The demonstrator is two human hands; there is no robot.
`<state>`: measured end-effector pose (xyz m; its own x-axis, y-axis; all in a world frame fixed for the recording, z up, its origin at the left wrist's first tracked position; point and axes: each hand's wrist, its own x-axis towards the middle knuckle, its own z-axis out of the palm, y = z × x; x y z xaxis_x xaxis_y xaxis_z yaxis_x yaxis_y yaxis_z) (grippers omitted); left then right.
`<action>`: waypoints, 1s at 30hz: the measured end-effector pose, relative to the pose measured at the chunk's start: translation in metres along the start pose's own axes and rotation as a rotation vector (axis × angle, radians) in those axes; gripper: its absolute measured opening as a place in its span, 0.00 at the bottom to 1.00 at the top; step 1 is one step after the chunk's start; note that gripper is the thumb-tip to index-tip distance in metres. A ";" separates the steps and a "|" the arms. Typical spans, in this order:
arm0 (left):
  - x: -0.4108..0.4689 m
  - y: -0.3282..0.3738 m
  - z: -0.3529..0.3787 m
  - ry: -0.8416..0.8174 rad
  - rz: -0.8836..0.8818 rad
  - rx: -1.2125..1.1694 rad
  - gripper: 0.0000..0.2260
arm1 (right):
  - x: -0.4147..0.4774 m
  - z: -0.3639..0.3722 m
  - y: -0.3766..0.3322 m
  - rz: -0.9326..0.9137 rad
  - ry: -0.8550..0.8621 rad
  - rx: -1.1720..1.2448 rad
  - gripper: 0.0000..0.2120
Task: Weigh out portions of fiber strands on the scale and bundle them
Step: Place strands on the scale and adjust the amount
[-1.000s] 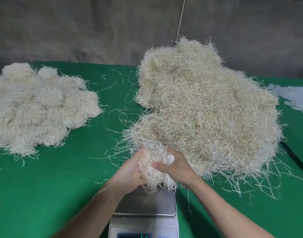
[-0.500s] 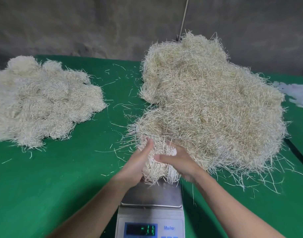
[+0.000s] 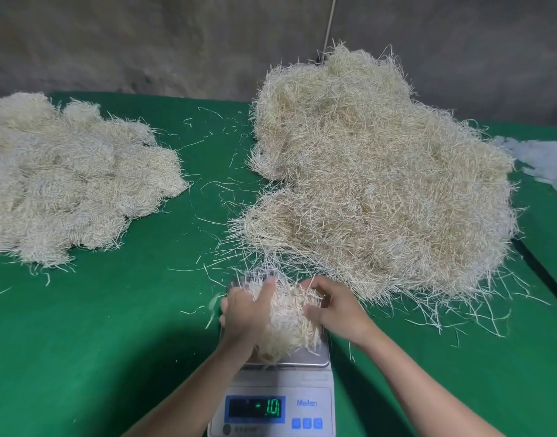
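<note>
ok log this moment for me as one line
step: weighing | left hand: grips fiber portion | right hand: grips same | position: over scale pan | display: lit

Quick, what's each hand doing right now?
Left hand: curled round the portion of fiber strands over the scale.
Right hand: grips the same portion from its other side.
</note>
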<state>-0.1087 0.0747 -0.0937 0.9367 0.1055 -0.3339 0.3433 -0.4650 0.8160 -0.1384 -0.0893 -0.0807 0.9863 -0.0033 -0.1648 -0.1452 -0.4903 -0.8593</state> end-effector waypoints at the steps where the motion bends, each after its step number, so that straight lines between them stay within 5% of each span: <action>1: 0.001 -0.002 -0.002 0.007 0.019 0.078 0.20 | 0.001 -0.001 0.003 0.020 0.011 -0.015 0.16; 8: 0.005 -0.020 -0.029 0.100 0.302 -0.066 0.24 | 0.004 -0.001 0.011 0.030 0.062 -0.106 0.17; 14: 0.008 -0.018 -0.025 0.081 0.506 0.199 0.05 | 0.006 0.008 0.000 -0.030 0.169 -0.126 0.15; 18: 0.016 -0.007 -0.040 0.048 0.442 0.523 0.13 | 0.006 0.007 -0.001 -0.051 0.196 -0.081 0.14; 22: 0.021 0.010 -0.064 -0.158 0.361 0.735 0.16 | 0.007 0.003 0.001 -0.058 0.224 -0.070 0.13; 30: 0.009 0.024 -0.099 -0.259 0.310 0.901 0.17 | 0.006 -0.005 0.003 -0.028 0.182 -0.177 0.16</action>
<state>-0.0851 0.1510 -0.0303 0.8953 -0.2796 -0.3469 -0.1964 -0.9465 0.2560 -0.1323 -0.0949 -0.0815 0.9900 -0.1360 -0.0384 -0.1171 -0.6376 -0.7614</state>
